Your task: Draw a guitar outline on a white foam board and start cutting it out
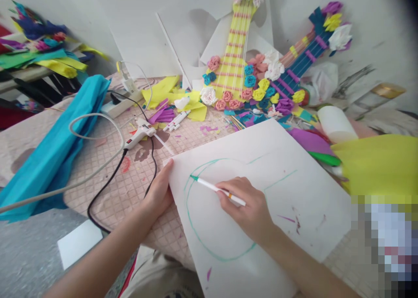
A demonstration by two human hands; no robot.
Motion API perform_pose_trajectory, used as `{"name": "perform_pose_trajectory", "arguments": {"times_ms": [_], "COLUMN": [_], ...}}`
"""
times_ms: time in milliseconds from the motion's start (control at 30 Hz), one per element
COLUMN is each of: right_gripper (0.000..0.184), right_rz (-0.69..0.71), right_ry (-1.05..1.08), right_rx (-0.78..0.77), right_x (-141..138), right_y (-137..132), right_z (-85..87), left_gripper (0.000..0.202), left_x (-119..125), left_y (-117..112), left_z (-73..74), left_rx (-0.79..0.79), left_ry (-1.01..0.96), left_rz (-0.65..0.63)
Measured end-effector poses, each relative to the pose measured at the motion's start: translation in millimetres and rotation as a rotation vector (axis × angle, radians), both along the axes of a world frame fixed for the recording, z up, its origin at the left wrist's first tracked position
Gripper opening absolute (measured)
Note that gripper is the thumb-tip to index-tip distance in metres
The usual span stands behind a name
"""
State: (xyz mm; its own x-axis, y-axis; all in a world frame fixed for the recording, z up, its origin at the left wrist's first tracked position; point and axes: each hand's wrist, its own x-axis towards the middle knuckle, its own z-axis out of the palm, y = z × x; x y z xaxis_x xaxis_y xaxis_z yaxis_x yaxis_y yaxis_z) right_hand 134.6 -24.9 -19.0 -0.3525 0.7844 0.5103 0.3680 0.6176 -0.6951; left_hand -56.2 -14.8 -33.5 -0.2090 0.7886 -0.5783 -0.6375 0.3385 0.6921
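Note:
A large white sheet of board [303,202] lies slanted on the table, bearing a green guitar-like outline with a rounded body and two lines running to the upper right. My right hand [246,208] is closed around a white marker [209,184], whose green tip touches the outline at its upper left. At the board's left corner, my left hand [161,187] grips the edge, thumb at the rim; its other fingers are mostly hidden. Small purple scraps and smudges dot the board's lower and right parts.
A white glue gun [140,134] with a black cord lies left of the board. Blue crepe paper [55,150] is at the left. Behind stand a yellow paper guitar [233,49] and a blue one [303,62], among paper scraps. A white roll [336,123] sits at right.

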Motion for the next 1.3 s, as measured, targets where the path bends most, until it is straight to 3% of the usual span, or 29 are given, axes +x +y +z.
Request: {"name": "perform_pose_trajectory", "arguments": {"times_ms": [167,367,567,1100,1300], "right_gripper": [0.012,0.010,0.011,0.011,0.013], "right_rz": [0.104,0.075,0.175,0.212,0.294], "right_ry": [-0.001,0.031,-0.013,-0.049,-0.089], "right_rx": [-0.028,-0.081,-0.117,-0.175,-0.193], "right_x": [-0.2,1.4,4.1,8.9,12.4], "right_y": [-0.8,0.3,0.5,2.1,0.9], "right_z": [1.5,1.4,6.0,11.1,15.4], "left_gripper": [0.031,0.030,0.031,0.031,0.029], "left_x": [-1.2,-0.2,0.2,-0.8,-0.3], "left_y": [-0.3,-0.5,0.1,-0.1,0.5], "left_z": [-1.4,-0.6,0.2,-2.5,-1.0], "left_rx": [0.003,0.009,0.012,0.006,-0.015], "left_ry": [-0.001,-0.001,-0.016,0.023,0.022], "left_rz": [-0.004,0.013,0.023,-0.009,0.013]}}
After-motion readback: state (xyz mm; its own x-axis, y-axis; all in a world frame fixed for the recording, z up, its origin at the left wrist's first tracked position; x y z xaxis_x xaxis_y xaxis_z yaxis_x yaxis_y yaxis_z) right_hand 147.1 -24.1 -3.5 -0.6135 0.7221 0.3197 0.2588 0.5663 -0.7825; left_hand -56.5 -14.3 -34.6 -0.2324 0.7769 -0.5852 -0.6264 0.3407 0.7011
